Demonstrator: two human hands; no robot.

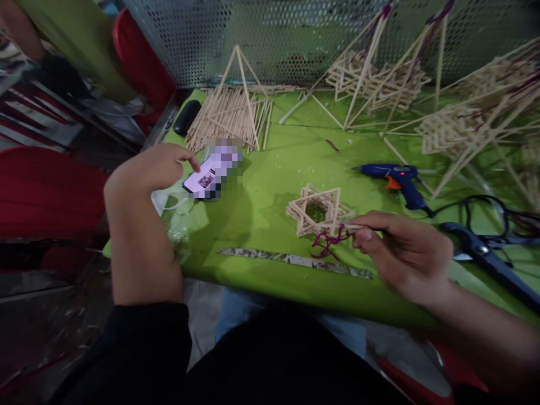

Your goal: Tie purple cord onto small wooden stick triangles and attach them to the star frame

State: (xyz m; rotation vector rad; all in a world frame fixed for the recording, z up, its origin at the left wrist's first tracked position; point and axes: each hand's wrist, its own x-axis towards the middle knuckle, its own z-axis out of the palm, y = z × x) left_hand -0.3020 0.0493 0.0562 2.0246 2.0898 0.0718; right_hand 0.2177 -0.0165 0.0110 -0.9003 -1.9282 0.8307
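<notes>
My left hand bends over a smartphone with a lit screen, one finger reaching down to the glass. Its other fingers are mostly hidden. Between thumb and forefinger, my right hand pinches a thin wooden stick with purple string by it. Right beside this lies a star-shaped frame of stacked wooden sticks; whether the pinched stick is joined to it I cannot tell. A flat patterned strip lies nearer the table's front edge.
A blue glue gun and dark-handled scissors lie right on the green table. Loose sticks are heaped at back left by a black case. Several stick frames stand back right, before a perforated metal panel.
</notes>
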